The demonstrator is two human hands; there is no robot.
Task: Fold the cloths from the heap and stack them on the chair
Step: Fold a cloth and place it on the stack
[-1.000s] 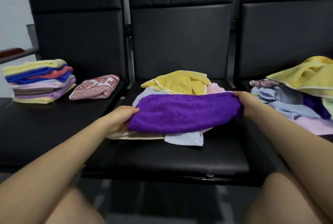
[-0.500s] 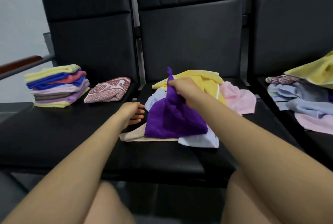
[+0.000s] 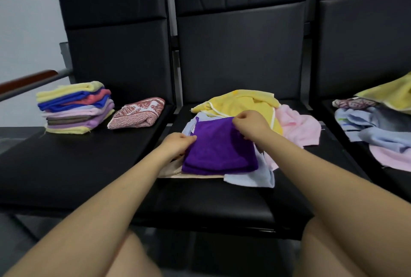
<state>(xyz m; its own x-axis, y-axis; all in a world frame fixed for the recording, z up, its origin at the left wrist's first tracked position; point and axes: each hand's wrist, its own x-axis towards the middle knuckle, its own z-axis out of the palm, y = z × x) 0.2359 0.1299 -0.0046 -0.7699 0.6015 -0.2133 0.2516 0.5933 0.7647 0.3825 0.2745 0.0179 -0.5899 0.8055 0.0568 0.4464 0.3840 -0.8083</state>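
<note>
- On the middle chair (image 3: 222, 201), the purple cloth (image 3: 219, 149) is lying folded on top of the loose heap (image 3: 242, 104).
- Both hands are pinching it: the left hand (image 3: 178, 144) is holding its left edge, and the right hand (image 3: 250, 124) is holding its top corner, likely to line up the fold.
- Over on the left chair (image 3: 66, 165), the stack (image 3: 74, 107) is waiting for it, beside a red patterned cloth (image 3: 136, 113).

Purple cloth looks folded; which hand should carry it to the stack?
Probably the left hand: it grips the purple cloth on the edge nearest the stack, which sits on the left chair.
</note>
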